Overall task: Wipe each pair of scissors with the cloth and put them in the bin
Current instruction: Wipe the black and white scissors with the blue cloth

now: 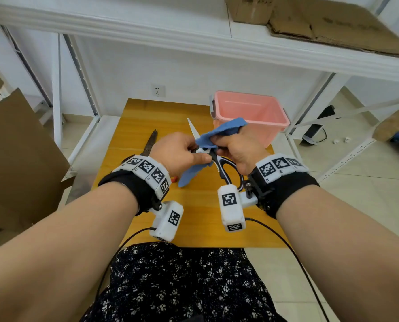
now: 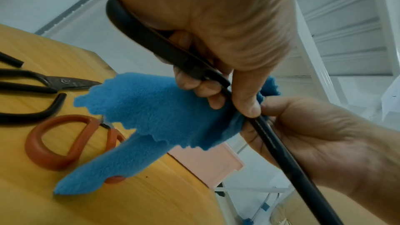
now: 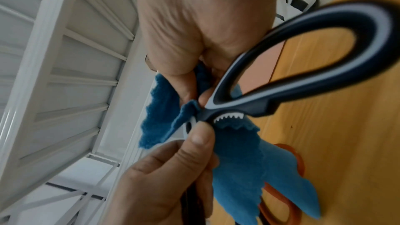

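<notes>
Black-and-white kitchen scissors are held above the table, blade tip pointing away from me. My left hand pinches them at the pivot, thumb on top. My right hand holds the blue cloth bunched against the scissors just past the pivot. A loose end of the cloth hangs down toward the table. The handle loop sits below my right palm. The pink bin stands at the table's far right, with nothing visible inside.
On the yellow wooden table lie dark metal scissors to the left and orange-handled scissors partly under the hanging cloth. White shelving frames the table; cardboard leans at the left.
</notes>
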### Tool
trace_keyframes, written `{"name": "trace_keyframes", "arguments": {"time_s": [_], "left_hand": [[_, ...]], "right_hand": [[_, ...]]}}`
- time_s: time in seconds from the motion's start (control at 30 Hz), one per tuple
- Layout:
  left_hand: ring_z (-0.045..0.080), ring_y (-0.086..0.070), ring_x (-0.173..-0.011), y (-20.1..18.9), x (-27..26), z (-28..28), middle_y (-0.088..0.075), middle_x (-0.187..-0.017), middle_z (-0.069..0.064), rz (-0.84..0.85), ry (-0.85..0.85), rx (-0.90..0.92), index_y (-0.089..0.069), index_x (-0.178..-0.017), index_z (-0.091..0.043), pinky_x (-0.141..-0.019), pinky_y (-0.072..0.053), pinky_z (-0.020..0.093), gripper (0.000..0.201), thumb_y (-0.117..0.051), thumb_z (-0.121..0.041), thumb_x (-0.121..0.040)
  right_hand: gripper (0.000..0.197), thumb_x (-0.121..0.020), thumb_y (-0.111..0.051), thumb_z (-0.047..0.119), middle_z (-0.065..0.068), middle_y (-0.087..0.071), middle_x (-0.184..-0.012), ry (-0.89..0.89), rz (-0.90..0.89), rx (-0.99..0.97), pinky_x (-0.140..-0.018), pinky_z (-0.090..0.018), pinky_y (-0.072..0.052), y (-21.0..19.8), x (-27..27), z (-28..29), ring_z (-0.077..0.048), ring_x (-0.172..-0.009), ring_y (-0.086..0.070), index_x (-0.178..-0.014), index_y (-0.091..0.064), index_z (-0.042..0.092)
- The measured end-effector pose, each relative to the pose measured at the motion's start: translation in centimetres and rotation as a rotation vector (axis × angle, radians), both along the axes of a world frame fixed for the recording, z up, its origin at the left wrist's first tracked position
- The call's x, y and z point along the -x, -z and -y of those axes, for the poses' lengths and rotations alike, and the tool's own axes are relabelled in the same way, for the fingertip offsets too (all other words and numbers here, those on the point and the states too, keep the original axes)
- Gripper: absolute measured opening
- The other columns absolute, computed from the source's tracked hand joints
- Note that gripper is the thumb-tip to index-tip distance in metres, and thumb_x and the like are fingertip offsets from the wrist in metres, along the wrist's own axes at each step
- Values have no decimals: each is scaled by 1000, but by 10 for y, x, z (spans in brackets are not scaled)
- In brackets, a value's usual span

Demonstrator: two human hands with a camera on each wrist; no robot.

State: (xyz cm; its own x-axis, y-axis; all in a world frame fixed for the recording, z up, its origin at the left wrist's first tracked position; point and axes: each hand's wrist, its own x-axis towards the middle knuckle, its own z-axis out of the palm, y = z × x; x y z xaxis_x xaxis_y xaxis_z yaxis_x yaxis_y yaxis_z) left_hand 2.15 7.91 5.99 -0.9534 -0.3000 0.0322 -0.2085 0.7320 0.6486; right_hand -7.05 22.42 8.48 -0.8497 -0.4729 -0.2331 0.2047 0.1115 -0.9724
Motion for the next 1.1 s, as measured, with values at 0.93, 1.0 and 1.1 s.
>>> {"name": "trace_keyframes", "arguments": {"time_s": [0.93, 1.0, 1.1], "left_hand": [[15, -37, -48, 9, -9, 9, -44, -49, -7, -143, -35, -266, -61, -63, -13, -53, -31, 34, 40, -78, -47, -73], [10, -36, -45, 10, -11, 10, -44, -47, -11, -165, -30, -310, -59, -59, -18, -53, -30, 33, 34, -78, -40, -76], [11, -32, -45, 11, -12, 11, -40, -47, -10, -183, -38, -369, -53, -57, -17, -54, -29, 34, 39, -78, -42, -73]], "right_hand": [[3, -95, -61, 7, -8, -65, -80, 266, 193, 326, -48, -20, -50, 0, 21, -15, -14, -62, -62, -94, -63, 7], [8, -96, -62, 16, -6, -67, -80, 238, 251, 360, -46, -18, -48, -1, 20, -18, -14, -64, -61, -97, -64, 8], [17, -97, -59, 25, -3, -71, -74, 139, 279, 394, -48, -19, -49, -5, 16, -20, -12, -57, -64, -98, -64, 10]]}}
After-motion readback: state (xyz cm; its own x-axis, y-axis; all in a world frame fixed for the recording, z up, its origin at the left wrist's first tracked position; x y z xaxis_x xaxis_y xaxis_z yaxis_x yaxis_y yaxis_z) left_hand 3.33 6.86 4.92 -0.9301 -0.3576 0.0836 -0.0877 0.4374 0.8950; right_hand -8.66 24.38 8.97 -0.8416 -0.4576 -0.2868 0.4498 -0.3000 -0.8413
